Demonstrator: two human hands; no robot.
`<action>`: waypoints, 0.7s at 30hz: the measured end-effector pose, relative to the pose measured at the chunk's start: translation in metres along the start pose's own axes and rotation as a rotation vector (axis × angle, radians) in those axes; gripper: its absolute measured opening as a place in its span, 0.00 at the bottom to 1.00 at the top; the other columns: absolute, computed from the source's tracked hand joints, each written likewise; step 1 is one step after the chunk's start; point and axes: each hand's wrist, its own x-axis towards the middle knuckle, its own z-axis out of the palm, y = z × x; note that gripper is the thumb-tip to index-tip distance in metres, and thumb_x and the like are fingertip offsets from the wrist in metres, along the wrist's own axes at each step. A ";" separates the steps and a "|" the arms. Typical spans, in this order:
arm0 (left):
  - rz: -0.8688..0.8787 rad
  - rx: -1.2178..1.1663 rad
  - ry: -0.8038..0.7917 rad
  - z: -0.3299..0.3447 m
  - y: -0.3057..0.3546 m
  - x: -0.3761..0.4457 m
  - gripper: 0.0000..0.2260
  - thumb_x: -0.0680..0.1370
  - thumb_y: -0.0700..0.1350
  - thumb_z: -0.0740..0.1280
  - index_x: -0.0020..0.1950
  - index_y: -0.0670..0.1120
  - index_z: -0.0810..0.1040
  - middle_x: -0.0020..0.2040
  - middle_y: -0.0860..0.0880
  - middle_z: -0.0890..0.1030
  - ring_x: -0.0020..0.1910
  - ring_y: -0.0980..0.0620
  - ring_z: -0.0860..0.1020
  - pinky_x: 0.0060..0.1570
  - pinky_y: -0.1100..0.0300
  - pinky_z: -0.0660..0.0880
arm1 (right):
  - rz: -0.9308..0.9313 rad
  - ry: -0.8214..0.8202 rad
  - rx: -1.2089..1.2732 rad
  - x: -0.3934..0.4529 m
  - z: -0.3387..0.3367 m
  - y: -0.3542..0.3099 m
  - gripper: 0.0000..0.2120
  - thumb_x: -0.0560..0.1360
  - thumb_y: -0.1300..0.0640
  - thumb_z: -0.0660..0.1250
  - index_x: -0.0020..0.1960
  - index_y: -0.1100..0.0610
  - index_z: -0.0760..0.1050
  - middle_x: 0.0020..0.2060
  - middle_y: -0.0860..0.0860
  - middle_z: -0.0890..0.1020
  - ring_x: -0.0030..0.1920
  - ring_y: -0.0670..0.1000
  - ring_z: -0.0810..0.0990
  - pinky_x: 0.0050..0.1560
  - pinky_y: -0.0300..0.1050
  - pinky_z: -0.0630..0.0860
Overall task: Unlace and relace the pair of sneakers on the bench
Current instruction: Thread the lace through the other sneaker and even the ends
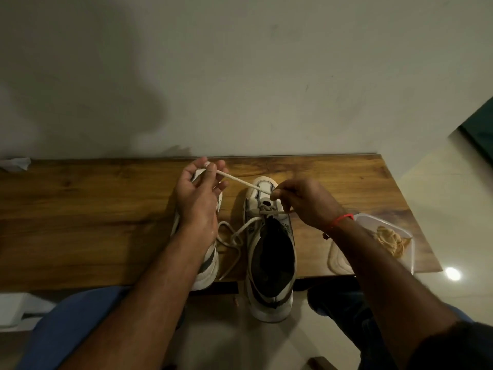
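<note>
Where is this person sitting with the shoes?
Probably indoors at home, maybe by an entryway, though that is a guess. A wooden bench stands against a plain painted wall, the floor is shiny tile, and a plastic tub of something tan sits beside the sneaker.

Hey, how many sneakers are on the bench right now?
2. One sneaker lies mid-bench, its heel past the near edge, with the right hand at its eyelets. The other sneaker lies just left, mostly hidden under the left hand, which pinches the lace.

white sneakers [269, 252] with dark panels; cream lace [241, 182]; brown wood-grain bench [93, 209]; red wristband [342, 218]
</note>
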 end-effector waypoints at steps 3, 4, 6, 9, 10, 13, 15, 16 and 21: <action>0.001 -0.125 0.011 0.000 0.002 -0.001 0.17 0.82 0.36 0.65 0.70 0.46 0.71 0.52 0.42 0.86 0.53 0.47 0.86 0.52 0.54 0.83 | 0.048 -0.012 -0.069 -0.001 0.003 0.002 0.06 0.80 0.48 0.64 0.45 0.41 0.78 0.36 0.44 0.80 0.40 0.44 0.78 0.55 0.58 0.76; -0.012 -0.165 0.009 0.000 0.003 -0.001 0.18 0.82 0.36 0.65 0.71 0.47 0.70 0.53 0.42 0.86 0.53 0.47 0.86 0.52 0.54 0.83 | 0.060 -0.015 -0.086 -0.001 0.003 0.003 0.06 0.80 0.49 0.64 0.46 0.41 0.78 0.37 0.44 0.80 0.41 0.45 0.78 0.56 0.59 0.75; -0.038 -0.225 0.019 -0.001 0.004 0.001 0.18 0.82 0.36 0.65 0.71 0.47 0.70 0.53 0.42 0.86 0.53 0.46 0.86 0.54 0.53 0.83 | 0.095 -0.028 -0.145 0.000 0.003 0.007 0.06 0.80 0.49 0.64 0.48 0.44 0.79 0.38 0.42 0.80 0.44 0.47 0.78 0.58 0.61 0.75; -0.053 -0.208 0.011 -0.001 0.007 0.003 0.11 0.82 0.37 0.66 0.64 0.42 0.78 0.51 0.44 0.86 0.55 0.48 0.85 0.56 0.54 0.82 | 0.107 -0.059 -0.183 0.000 0.004 0.010 0.05 0.80 0.49 0.65 0.52 0.45 0.79 0.45 0.42 0.80 0.52 0.49 0.78 0.60 0.61 0.74; -0.055 -0.192 -0.002 0.000 0.007 0.002 0.09 0.82 0.38 0.66 0.61 0.41 0.80 0.51 0.45 0.86 0.54 0.48 0.85 0.56 0.54 0.82 | 0.095 -0.071 -0.205 -0.001 0.004 0.010 0.06 0.79 0.49 0.66 0.54 0.45 0.79 0.50 0.44 0.80 0.55 0.50 0.77 0.61 0.60 0.73; 0.014 -0.079 -0.011 0.003 0.006 -0.002 0.08 0.81 0.39 0.68 0.58 0.43 0.83 0.49 0.47 0.86 0.50 0.52 0.84 0.53 0.57 0.82 | 0.070 -0.098 -0.427 -0.004 0.001 0.007 0.11 0.78 0.46 0.66 0.58 0.46 0.79 0.57 0.48 0.74 0.61 0.51 0.70 0.64 0.56 0.69; 0.143 0.041 0.000 0.002 0.006 -0.002 0.07 0.81 0.40 0.69 0.57 0.46 0.84 0.46 0.51 0.85 0.44 0.56 0.82 0.47 0.59 0.82 | 0.104 -0.076 -0.500 -0.005 -0.001 0.005 0.11 0.79 0.46 0.65 0.59 0.46 0.78 0.55 0.48 0.76 0.60 0.50 0.71 0.65 0.56 0.68; 0.210 0.097 0.004 0.001 0.007 -0.002 0.07 0.81 0.41 0.69 0.56 0.48 0.84 0.43 0.53 0.84 0.41 0.57 0.81 0.45 0.60 0.81 | 0.115 -0.069 -0.468 -0.005 -0.002 0.005 0.10 0.80 0.46 0.64 0.58 0.47 0.77 0.52 0.47 0.78 0.56 0.49 0.75 0.65 0.56 0.69; 0.445 0.216 0.023 -0.002 0.022 0.002 0.09 0.79 0.42 0.72 0.56 0.53 0.83 0.46 0.50 0.85 0.41 0.54 0.80 0.43 0.62 0.80 | 0.127 -0.198 -0.243 -0.006 -0.005 0.001 0.16 0.77 0.41 0.65 0.59 0.48 0.76 0.48 0.50 0.82 0.45 0.48 0.80 0.49 0.50 0.81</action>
